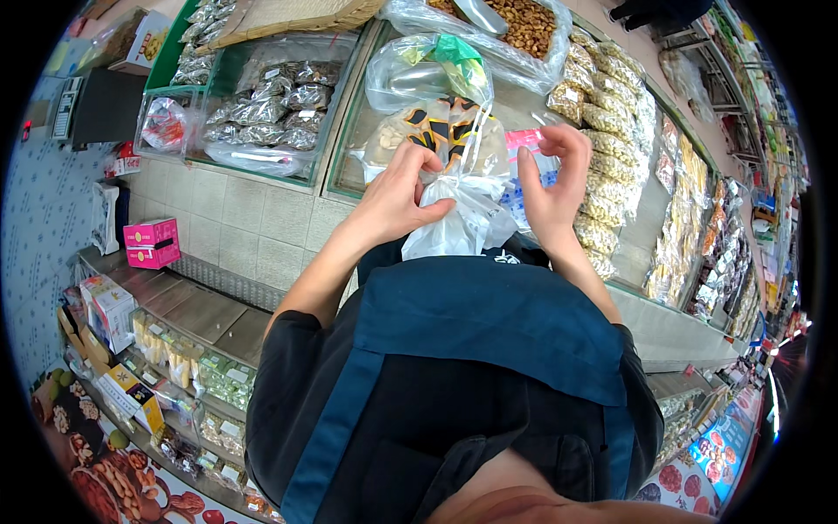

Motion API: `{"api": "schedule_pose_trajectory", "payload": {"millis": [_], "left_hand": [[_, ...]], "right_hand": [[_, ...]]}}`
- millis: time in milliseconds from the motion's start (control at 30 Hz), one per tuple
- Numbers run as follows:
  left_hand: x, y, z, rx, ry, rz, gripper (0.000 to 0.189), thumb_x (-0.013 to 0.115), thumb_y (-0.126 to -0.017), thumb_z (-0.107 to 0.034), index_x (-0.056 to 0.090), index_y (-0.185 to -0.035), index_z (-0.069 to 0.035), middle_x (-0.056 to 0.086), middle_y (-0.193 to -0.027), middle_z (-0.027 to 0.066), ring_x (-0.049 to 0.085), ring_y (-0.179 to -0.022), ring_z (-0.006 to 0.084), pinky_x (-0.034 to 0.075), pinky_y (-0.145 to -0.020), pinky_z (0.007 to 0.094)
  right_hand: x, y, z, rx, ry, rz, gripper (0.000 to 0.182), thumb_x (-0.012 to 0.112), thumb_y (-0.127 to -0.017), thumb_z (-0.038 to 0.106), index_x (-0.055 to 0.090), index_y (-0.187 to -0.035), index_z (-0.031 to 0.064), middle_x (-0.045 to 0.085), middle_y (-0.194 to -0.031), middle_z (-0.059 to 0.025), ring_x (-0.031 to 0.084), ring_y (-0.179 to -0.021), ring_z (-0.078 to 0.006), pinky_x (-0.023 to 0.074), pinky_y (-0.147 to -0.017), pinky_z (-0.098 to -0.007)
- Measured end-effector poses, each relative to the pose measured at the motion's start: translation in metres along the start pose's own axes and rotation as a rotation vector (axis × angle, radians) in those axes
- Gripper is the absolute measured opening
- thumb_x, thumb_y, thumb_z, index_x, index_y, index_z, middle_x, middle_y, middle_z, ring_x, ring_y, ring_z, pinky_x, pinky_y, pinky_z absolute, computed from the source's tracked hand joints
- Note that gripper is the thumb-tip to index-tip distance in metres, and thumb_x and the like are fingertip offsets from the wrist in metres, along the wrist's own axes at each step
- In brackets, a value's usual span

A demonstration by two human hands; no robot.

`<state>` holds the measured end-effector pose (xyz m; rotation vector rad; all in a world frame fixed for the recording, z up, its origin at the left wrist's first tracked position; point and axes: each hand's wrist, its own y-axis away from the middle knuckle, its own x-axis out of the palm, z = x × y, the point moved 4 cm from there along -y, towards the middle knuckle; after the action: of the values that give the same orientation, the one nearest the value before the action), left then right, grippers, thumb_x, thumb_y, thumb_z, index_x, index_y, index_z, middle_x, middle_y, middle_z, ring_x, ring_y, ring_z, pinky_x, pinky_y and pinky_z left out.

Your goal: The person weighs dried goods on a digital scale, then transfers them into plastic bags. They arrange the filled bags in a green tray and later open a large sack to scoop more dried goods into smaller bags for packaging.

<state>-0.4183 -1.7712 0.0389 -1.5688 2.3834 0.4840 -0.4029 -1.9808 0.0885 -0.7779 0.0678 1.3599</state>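
Note:
A clear plastic bag with black and orange print (445, 134) lies on the counter before me, its neck gathered and tied with a white strip. Below the knot, its white gathered plastic (461, 219) spreads towards my apron. My left hand (409, 190) is at the left of the knot, thumb and fingers curved about the plastic; whether they pinch it is unclear. To the right of the bag, my right hand (556, 177) is raised with thumb and fingers apart, holding nothing. A small bag with pink and blue print (524, 141) lies partly behind that hand.
Stacked bags of pale nuts (609, 144) line the right side. At the back, a plastic-lined tray (556, 59) holds brown dried food and a metal scoop (481, 14). A bin (321, 147) of packed dried goods stands left. A pink box (152, 243) rests lower left.

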Motion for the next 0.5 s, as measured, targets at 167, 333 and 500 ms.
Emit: {"api": "schedule_pose_trajectory", "payload": {"millis": [167,333,500], "left_hand": [[0.0,-0.001,0.001,0.047,-0.014,-0.014,0.048,0.08,-0.073,-0.02,0.047,-0.105,-0.007,0.048,-0.101,0.0063,0.054,-0.063,0.0161,0.047,-0.059,0.0312],[-0.001,-0.002,0.004,0.066,0.011,0.001,0.046,0.081,-0.073,-0.016,0.049,-0.106,-0.006,0.048,-0.101,0.0057,0.051,-0.064,0.0131,0.045,-0.058,0.0281],[-0.001,-0.002,0.005,0.042,0.003,0.022,0.043,0.08,-0.073,-0.023,0.052,-0.101,-0.008,0.05,-0.1,0.0052,0.056,-0.064,0.0163,0.046,-0.059,0.0319]], "right_hand": [[0.026,-0.007,0.039,-0.403,0.159,0.521,0.037,0.062,-0.078,-0.002,0.061,-0.113,0.0068,0.06,-0.107,-0.0109,0.059,-0.093,-0.0279,0.0497,-0.082,-0.0378],[0.041,-0.005,0.017,-0.232,0.286,0.781,0.018,0.066,-0.076,0.007,0.062,-0.093,0.0072,0.057,-0.09,-0.0072,0.059,-0.09,-0.0284,0.0493,-0.077,-0.0411],[0.03,-0.003,0.018,-0.397,0.218,0.731,0.013,0.068,-0.073,0.01,0.056,-0.075,0.0056,0.052,-0.08,-0.0076,0.054,-0.08,-0.0287,0.0452,-0.072,-0.0398]]}}
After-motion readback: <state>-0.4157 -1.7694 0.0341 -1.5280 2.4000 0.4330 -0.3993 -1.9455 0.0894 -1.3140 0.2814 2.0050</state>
